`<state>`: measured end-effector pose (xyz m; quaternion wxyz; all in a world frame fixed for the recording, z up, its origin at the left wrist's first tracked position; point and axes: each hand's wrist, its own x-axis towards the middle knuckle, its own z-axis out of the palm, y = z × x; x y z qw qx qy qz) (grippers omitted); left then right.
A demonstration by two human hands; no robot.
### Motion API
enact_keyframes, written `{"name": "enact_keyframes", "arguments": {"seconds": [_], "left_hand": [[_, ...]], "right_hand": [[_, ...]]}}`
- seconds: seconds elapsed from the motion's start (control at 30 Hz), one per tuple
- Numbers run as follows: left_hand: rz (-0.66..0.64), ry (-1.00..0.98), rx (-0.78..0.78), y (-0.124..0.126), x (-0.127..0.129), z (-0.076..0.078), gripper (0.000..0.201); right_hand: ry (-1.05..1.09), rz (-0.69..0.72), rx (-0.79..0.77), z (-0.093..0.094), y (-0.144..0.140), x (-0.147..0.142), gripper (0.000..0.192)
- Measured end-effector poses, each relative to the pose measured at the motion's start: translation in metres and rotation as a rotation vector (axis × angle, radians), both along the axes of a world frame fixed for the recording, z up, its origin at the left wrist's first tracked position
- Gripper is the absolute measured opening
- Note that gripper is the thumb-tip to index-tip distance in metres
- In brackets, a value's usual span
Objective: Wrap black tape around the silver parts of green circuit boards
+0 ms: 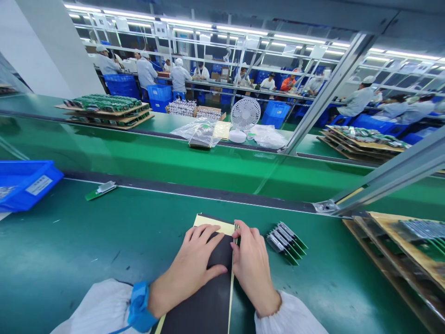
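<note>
A stack of black sheets point(208, 301) with pale yellow backing lies on the green bench in front of me. A pale yellow strip point(222, 227) shows across its far end. My left hand point(194, 260) rests flat on the top black sheet, fingers spread and thumb pointing right. At the far right corner, my right hand point(252, 264) pinches the stack's edge between thumb and forefinger; how many layers it grips is hidden. Just right of that hand stand several green circuit boards point(287, 243) with silvery parts, grouped in a row. A blue band point(142, 306) circles my left wrist.
One circuit board point(100, 190) lies toward the back left, near a blue bin point(31, 185). Cardboard trays point(385, 250) of boards are stacked at the right. A metal post point(327, 93) rises behind. Beyond the green conveyor belt point(174, 162) stands a white fan point(245, 113); people work farther back.
</note>
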<state>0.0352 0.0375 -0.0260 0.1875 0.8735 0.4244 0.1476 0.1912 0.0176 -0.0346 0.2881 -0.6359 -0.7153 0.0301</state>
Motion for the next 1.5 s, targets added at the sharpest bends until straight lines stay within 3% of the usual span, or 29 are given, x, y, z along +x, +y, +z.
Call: {"name": "enact_keyframes", "arguments": {"seconds": [0.63, 0.83, 0.93, 1.0, 1.1, 1.23, 1.33, 1.47, 1.5], "left_hand": [[0.012, -0.049, -0.082, 0.001, 0.000, 0.001, 0.054], [0.060, -0.184, -0.185, 0.000, 0.001, 0.000, 0.055], [0.125, -0.297, -0.260, -0.001, 0.002, 0.006, 0.063], [0.160, -0.381, -0.320, -0.001, 0.001, 0.013, 0.051], [0.177, -0.488, -0.399, 0.001, -0.001, 0.024, 0.005], [0.200, -0.556, -0.439, 0.003, -0.007, 0.030, 0.011], [0.206, -0.568, -0.442, 0.001, -0.010, 0.030, 0.009], [0.240, -0.547, -0.422, -0.005, -0.008, 0.029, 0.005], [0.259, -0.535, -0.414, -0.003, -0.009, 0.028, 0.012]], "right_hand": [[0.272, 0.051, -0.083, 0.004, 0.004, 0.004, 0.031], [0.514, -0.025, -0.140, 0.008, 0.010, 0.010, 0.022], [0.702, 0.038, -0.238, 0.015, 0.007, 0.008, 0.021], [0.808, 0.112, -0.296, 0.020, 0.003, 0.004, 0.021], [0.903, 0.164, -0.338, 0.027, -0.004, -0.001, 0.023], [0.866, 0.083, -0.317, 0.034, -0.007, -0.002, 0.030], [0.725, 0.131, -0.359, 0.035, -0.008, -0.003, 0.011], [0.642, 0.201, -0.296, 0.023, -0.006, 0.002, 0.017], [0.647, 0.213, -0.268, 0.018, -0.005, 0.005, 0.017]]}}
